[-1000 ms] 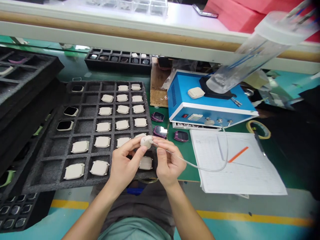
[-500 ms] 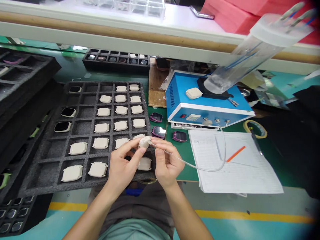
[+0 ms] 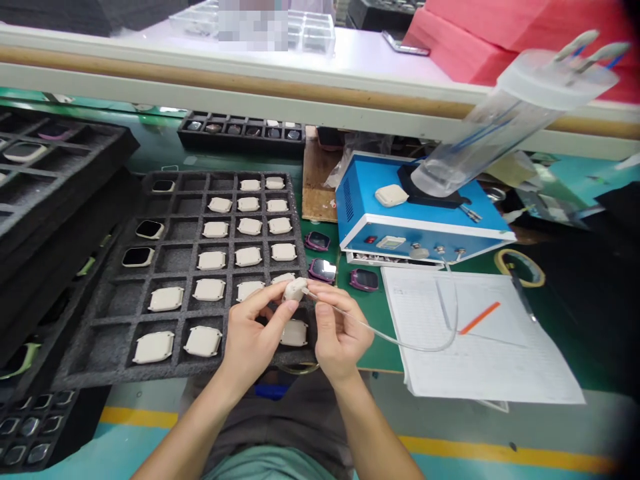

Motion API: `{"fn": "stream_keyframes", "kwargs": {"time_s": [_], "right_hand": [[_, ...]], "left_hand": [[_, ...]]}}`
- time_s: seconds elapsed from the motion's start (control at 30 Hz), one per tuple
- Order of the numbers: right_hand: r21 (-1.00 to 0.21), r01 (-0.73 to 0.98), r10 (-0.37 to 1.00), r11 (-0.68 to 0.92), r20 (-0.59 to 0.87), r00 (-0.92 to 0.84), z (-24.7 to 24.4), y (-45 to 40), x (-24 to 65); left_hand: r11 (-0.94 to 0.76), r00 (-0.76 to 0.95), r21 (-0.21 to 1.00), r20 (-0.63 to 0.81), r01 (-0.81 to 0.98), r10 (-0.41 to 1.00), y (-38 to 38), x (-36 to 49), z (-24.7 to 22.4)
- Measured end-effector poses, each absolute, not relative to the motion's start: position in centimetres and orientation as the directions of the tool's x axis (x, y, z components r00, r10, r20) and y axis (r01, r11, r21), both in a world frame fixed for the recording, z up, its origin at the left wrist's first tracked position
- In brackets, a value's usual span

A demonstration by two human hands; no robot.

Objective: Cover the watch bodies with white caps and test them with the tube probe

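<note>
My left hand pinches a small cream watch case between thumb and fingers, its edge turned up. Between the thumb and fingers of my right hand is a thin clear tube, its tip at the side of the case; whether it enters a hole there is too small to tell. The tube loops back to the front of a blue machine. Under both hands lies a dark foam tray with several cream watch cases, such as one at the near left.
Purple-framed watches lie between the tray and a stack of printed sheets. A clear cylinder leans on the machine, beside another cream case. Stacked foam trays rise on the left. A shelf edge crosses behind.
The camera view has shifted slightly, so the bench appears lower and further right. Both hands keep the watch case and tube together, with almost the same grip.
</note>
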State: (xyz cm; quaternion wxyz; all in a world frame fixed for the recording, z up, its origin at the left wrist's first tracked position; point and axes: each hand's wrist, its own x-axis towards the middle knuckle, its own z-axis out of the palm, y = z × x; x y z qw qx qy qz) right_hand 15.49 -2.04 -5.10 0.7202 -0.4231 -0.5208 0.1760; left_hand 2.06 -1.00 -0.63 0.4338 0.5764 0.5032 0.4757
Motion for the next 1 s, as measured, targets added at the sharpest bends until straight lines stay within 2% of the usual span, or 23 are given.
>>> {"fn": "stream_keyframes", "kwargs": {"time_s": [0.63,1.0], "right_hand": [[-0.759,0.166,0.664,0.63,0.637,0.391,-4.6,-0.9,15.4],[-0.769,0.087,0.689,0.634,0.612,0.388,-4.7,-1.0,15.3]], "left_hand": [[-0.137,0.005,0.962,0.139,0.237,0.99,-0.3,1.6,-1.0],[-0.147,-0.01,0.952,0.155,0.27,0.988,-0.1,1.7,-0.9]]}}
